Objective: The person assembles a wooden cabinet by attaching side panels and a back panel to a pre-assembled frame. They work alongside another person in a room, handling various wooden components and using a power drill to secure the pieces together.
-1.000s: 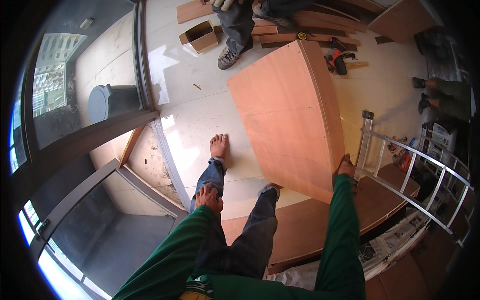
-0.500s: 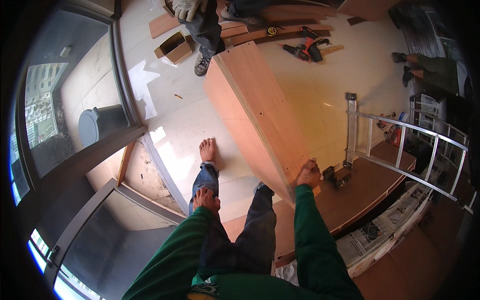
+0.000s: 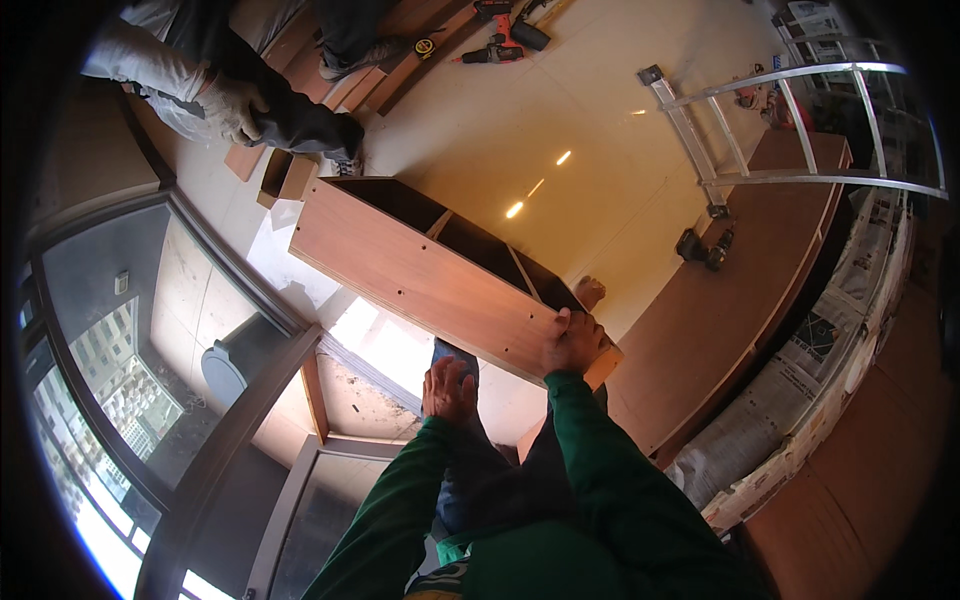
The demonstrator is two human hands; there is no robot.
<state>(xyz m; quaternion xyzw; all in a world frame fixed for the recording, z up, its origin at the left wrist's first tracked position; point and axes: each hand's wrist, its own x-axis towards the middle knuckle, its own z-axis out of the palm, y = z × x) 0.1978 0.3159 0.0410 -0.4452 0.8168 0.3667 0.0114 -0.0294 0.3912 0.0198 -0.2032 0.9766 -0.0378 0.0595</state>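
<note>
A long plywood cabinet box [image 3: 430, 285] lies slantwise in front of me, its dark open compartments facing away to the far right. Along its upper panel run a few small dark holes. My right hand [image 3: 575, 343] is closed over the panel's edge at the near right end, thumb and fingers gripping it. On my knee, close to the box's near side, rests my left hand [image 3: 449, 390], its fingers laid over the trouser leg with nothing in them. One bare foot [image 3: 591, 291] shows beyond the box near its right end.
A gloved co-worker [image 3: 232, 110] stands at the far left beside a small open carton [image 3: 287, 180]. Red drill [image 3: 500, 45] and tape measure [image 3: 425, 47] lie far off. Right are a brown panel [image 3: 700, 340] with a dark drill [image 3: 706, 246] and an aluminium ladder [image 3: 790, 120]. A glass door frame [image 3: 240, 390] stands left.
The box has swung round from pointing away to lying crosswise, and its open compartments now show. My right hand moved with its near end; my left hand stays on my leg. The view has shifted.
</note>
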